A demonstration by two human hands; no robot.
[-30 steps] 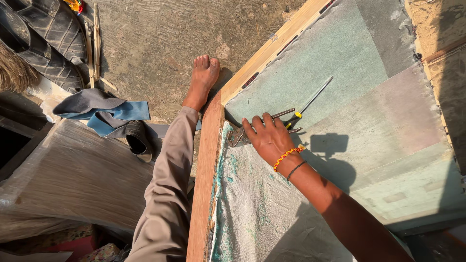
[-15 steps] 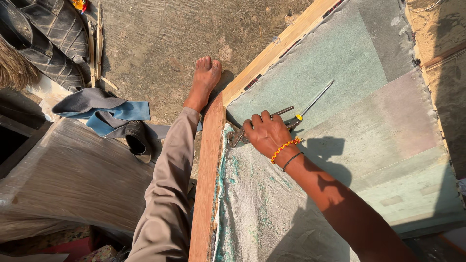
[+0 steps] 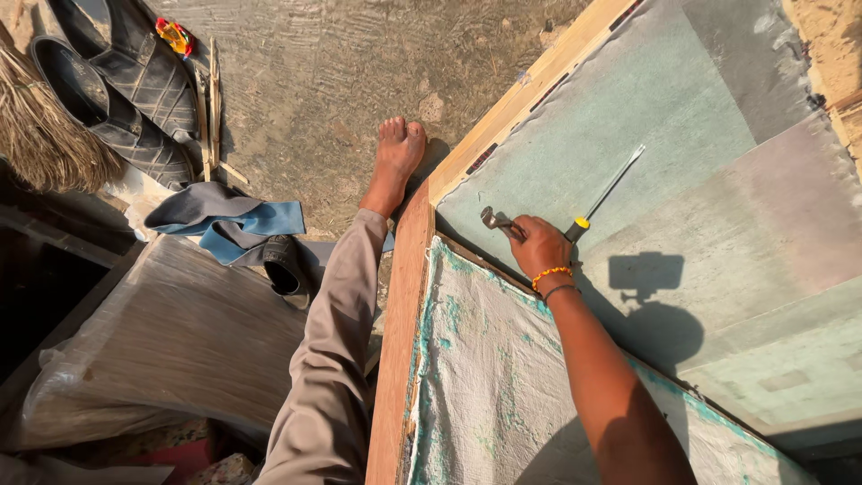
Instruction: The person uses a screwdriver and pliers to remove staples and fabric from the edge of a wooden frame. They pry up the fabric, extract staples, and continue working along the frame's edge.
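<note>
On the panel point(image 3: 646, 117), the right hand point(image 3: 537, 244) has now lifted the pliers point(image 3: 499, 221).

The right hand point(image 3: 537, 247) is laid on the board point(image 3: 682, 135), closed around pliers point(image 3: 499, 222) whose head is pointed to the hand's left. A screwdriver point(image 3: 607, 191) is laid on the board just right of the hand, its handle end touching the hand and its shaft angled up and away to the right. A sack point(image 3: 503, 377) is spread on the board below the hand, under the forearm. The frame point(image 3: 400, 314) is set left of the hand, along the sack's left edge. A bare foot point(image 3: 392, 166) is planted on the ground beyond the frame, up and to the left of the hand. Cloth point(image 3: 224, 224) and sandals point(image 3: 117, 85) are left on the ground far to the left.
</note>
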